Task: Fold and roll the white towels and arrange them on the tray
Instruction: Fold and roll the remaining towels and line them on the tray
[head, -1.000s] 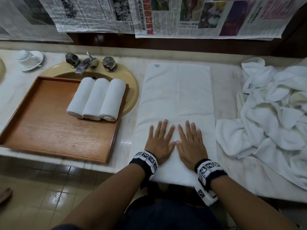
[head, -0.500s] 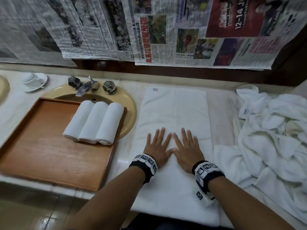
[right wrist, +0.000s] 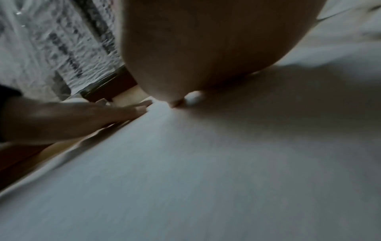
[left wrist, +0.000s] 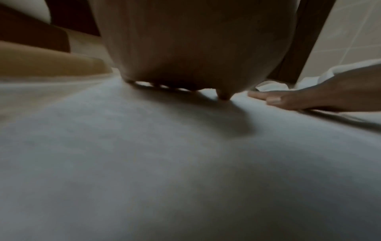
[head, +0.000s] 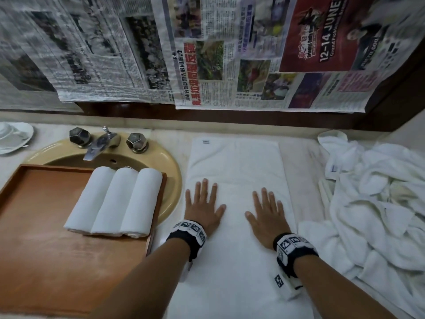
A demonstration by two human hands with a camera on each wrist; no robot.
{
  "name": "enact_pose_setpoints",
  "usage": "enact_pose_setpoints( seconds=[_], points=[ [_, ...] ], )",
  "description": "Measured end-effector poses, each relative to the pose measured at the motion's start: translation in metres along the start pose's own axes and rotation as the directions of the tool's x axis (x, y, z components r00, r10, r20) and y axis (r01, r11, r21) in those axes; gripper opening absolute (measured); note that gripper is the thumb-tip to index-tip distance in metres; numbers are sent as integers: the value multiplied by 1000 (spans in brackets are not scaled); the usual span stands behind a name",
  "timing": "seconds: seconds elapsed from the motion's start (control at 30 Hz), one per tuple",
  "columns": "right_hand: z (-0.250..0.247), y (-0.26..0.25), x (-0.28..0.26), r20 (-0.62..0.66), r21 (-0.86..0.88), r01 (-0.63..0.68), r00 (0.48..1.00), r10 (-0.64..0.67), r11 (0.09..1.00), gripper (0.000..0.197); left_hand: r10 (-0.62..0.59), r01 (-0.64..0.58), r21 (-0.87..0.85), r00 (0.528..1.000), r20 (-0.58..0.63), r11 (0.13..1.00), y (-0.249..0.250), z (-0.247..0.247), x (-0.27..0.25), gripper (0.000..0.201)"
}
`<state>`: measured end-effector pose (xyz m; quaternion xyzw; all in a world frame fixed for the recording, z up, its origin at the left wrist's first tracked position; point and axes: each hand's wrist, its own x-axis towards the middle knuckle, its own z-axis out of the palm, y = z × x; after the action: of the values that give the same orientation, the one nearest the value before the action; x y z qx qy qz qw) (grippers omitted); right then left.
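A white towel [head: 236, 166], folded into a long strip, lies flat on the marble counter in the head view. My left hand [head: 203, 204] presses flat on its left side, fingers straight and spread. My right hand [head: 268, 214] lies flat on its right side, fingers straight too. Both wrist views show the towel [left wrist: 164, 163] [right wrist: 206, 163] close up under the palms, and each shows the other hand [left wrist: 309, 99] [right wrist: 72, 115] flat on the cloth. Three rolled white towels [head: 115, 201] lie side by side at the right end of the wooden tray [head: 41, 249].
A heap of loose white towels [head: 377, 203] fills the counter to the right. The tray rests over a yellow sink [head: 170, 176] with a metal tap [head: 101, 143]. A white cup and saucer [head: 11, 137] stand at the far left. Newspapers [head: 207, 54] hang on the back wall.
My hands were side by side at the towel's middle; they have slid apart towards its left and right edges. The head view has tilted up.
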<state>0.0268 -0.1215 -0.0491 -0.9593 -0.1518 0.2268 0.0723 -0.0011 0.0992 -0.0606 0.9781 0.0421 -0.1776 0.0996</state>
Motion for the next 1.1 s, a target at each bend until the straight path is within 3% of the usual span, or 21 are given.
enact_pose_setpoints(
  seconds=[0.17, 0.3, 0.4, 0.5, 0.63, 0.87, 1.0, 1.1],
  points=[
    [-45, 31, 35, -1, 131, -195, 980, 197, 972, 70, -79, 79, 43, 997, 2, 996, 0, -24, 10, 74],
    [-90, 54, 80, -117, 268, -253, 949, 292, 929, 38, 78, -87, -81, 990, -114, 993, 57, -42, 16, 59],
    [-112, 71, 110, -142, 301, -270, 936, 323, 915, 31, 174, -227, -193, 951, -256, 955, 105, -40, 26, 36],
    [-128, 80, 130, -170, 402, -248, 926, 338, 881, 27, 157, -218, -329, 967, -203, 919, 144, -35, 40, 32],
    [-132, 88, 145, -156, 476, -230, 928, 339, 849, 21, 117, -172, -383, 980, -163, 907, 176, -26, 58, 34],
    [-138, 101, 149, -126, 512, -169, 955, 268, 842, 18, 61, -94, -309, 992, -114, 946, 207, -32, 77, 39],
    [-150, 115, 141, -146, 598, -139, 949, 278, 790, 7, 17, -40, -256, 996, -91, 966, 228, -38, 82, 33],
    [-158, 125, 135, -120, 676, -149, 944, 307, 722, 10, -9, -10, -283, 998, -66, 959, 242, -40, 82, 26]
  ],
)
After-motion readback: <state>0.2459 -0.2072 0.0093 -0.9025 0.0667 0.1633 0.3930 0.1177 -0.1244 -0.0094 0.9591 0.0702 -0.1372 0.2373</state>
